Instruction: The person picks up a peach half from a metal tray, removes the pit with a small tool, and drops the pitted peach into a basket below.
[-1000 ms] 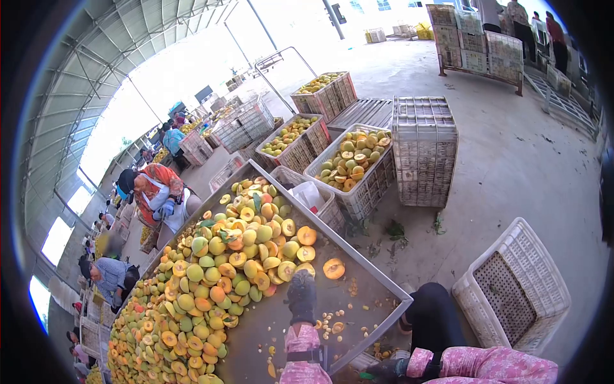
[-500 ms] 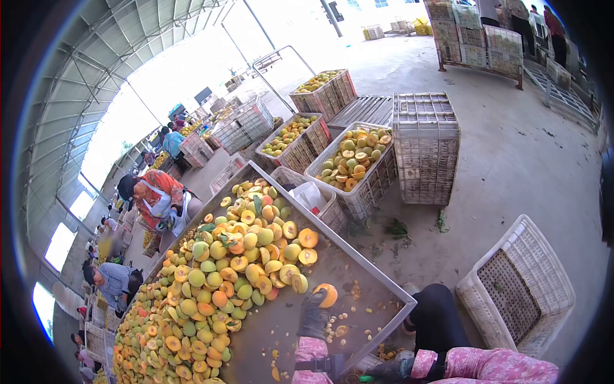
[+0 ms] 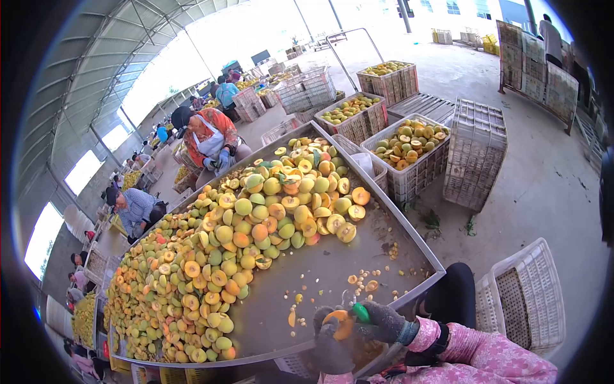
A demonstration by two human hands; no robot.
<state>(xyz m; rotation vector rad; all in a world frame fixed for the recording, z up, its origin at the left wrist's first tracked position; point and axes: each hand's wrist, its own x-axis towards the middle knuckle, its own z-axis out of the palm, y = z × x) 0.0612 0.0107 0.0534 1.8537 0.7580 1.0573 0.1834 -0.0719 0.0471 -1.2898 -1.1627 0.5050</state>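
My left hand [image 3: 331, 349], in a dark glove, is closed around an orange-yellow peach half [image 3: 343, 325] at the near edge of the metal table. Against the fruit is my gloved right hand [image 3: 389, 324], its fingers wrapped round the green handle [image 3: 361, 312] of a small pitting tool. A thin metal loop shows just above that handle. Left of both hands, a large heap of whole and halved peaches [image 3: 243, 243] covers much of the metal tabletop [image 3: 288, 272]. Loose pits [image 3: 363, 281] and scraps lie just beyond my hands.
A raised rim [image 3: 409, 233] borders the table. Peach-filled crates [image 3: 409, 150] and stacked crates [image 3: 474, 153] stand beyond it; a white crate [image 3: 521, 297] sits at my right. Across the table works a person in orange [image 3: 214, 137], with another in a checked shirt [image 3: 135, 208] further left.
My left hand has drawn the peach from over the tabletop to the near edge. My right hand has come up to it with the green-handled tool. The view has swung left.
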